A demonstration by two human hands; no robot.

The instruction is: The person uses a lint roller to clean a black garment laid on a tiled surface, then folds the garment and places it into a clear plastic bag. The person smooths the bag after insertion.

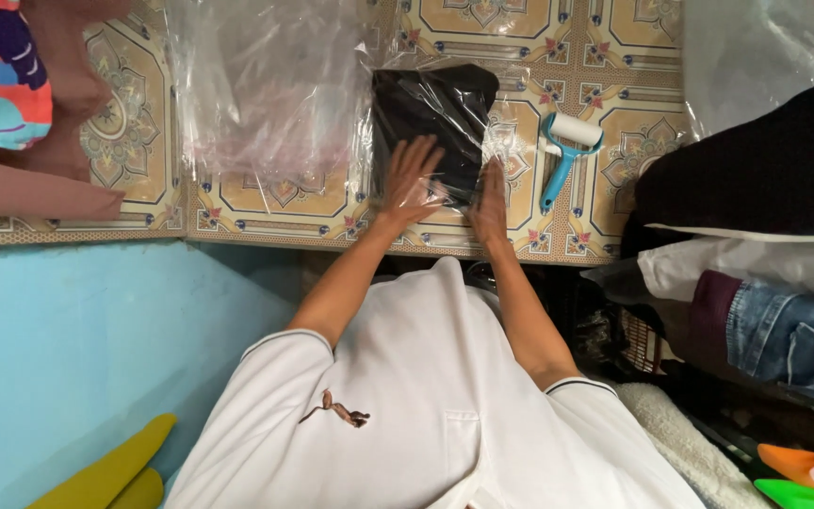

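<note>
A black folded garment in a clear plastic bag (435, 108) lies on the patterned tile floor (605, 203). My left hand (409, 177) rests flat on the bag's near left part, fingers spread. Seen edge-on, my right hand (490, 200) lies with straight fingers along the bag's near right edge and touches the plastic. Neither hand closes around anything. Both forearms reach out from my white short-sleeved shirt.
A lint roller (565, 151) with a blue handle lies right of the bag. A pile of clear plastic bags (266, 90) lies to its left. Another person in colourful clothing (2, 75) sits far left. Black, white and denim clothes (765, 283) are heaped at right.
</note>
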